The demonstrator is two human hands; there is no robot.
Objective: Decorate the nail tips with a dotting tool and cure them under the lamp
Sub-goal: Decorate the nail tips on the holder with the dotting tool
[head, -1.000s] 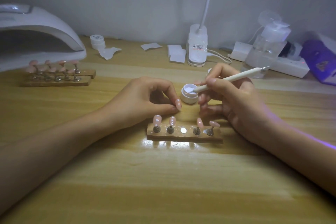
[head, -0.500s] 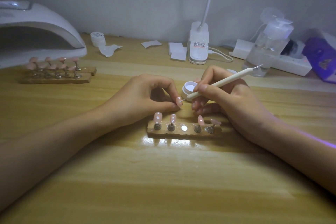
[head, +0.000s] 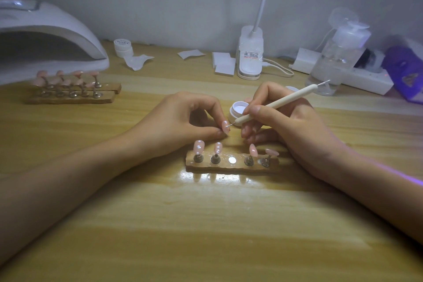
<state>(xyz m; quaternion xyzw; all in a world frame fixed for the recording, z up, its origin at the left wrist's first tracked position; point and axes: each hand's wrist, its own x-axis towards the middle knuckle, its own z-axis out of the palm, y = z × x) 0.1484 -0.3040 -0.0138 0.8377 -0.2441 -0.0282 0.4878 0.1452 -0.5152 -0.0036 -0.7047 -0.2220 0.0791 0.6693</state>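
Here, left hand [head: 183, 121] pinches a nail tip [head: 225, 126]; right hand [head: 293, 126] grips the dotting tool [head: 277, 104] touching it.

jar lid [head: 123, 43] script, desk-lamp label [head: 250, 54], both unreadable

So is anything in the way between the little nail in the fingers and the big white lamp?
Partly. Two wooden stands full of pink nails sit right in front of the lamp opening. The nail pinched by the left hand would have to go over or around them.
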